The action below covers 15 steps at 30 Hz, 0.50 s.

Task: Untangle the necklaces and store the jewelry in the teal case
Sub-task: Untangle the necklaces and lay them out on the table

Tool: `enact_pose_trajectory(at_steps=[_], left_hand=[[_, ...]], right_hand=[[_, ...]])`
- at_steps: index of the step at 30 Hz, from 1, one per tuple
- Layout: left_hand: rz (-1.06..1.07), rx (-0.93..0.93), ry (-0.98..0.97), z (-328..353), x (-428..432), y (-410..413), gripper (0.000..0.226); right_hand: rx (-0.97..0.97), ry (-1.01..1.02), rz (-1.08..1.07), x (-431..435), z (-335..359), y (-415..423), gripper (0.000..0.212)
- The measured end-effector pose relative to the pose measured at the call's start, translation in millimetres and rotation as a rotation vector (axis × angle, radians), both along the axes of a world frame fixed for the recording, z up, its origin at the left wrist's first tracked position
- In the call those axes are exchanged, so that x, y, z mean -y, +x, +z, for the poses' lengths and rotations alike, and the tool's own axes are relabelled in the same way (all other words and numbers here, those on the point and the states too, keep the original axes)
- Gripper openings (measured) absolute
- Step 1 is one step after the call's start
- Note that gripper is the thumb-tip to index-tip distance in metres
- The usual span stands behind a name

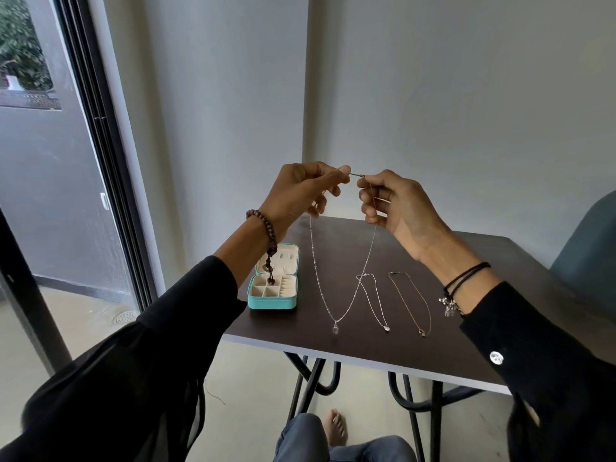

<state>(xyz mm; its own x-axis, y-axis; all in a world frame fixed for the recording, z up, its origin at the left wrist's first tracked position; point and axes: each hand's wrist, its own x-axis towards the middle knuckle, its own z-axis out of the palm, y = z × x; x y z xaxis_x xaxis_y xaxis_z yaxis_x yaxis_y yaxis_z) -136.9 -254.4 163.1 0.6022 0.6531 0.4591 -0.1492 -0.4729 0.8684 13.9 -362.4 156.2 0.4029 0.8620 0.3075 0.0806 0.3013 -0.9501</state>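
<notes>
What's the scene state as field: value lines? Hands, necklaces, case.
left hand: pinches one end of the long necklace
right hand: pinches the other end; the two grips nearly meet, above the table
long necklace: hangs as a loop, pendant lowest; contact with the tabletop unclear
silver necklace: lies on the table; the loop's right strand crosses its top end in this view
gold necklace: lies on the table, rightmost, apart from the silver one
teal case: open, at the table's left edge, no jewelry visible inside
</notes>
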Motion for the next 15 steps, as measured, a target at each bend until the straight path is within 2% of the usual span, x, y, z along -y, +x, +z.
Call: enact_pose_trajectory(at_steps=[4, 7, 10, 15], left_hand=[[-0.085, -0.005, -0.059, -0.6, 0.0, 0.4, 0.032], [-0.105, 0.011, -0.050, -2.2, 1.9, 5.0, 0.028], [-0.128, 0.041, -0.052, -1.3, 3.7, 8.0, 0.026], [-0.162, 0.091, -0.082, 1.5, 7.4, 11.3, 0.028]], right_hand=[[0.091, 0.004, -0.092, -4.4, -3.8, 0.8, 0.019], [0.175, 0.010, -0.121, -5.2, -5.8, 1.2, 0.017], [0.155, 0.033, -0.029, -5.6, -7.6, -1.0, 0.012], [0.057, 0.048, 0.076, -7.6, 0.2, -7.6, 0.014]])
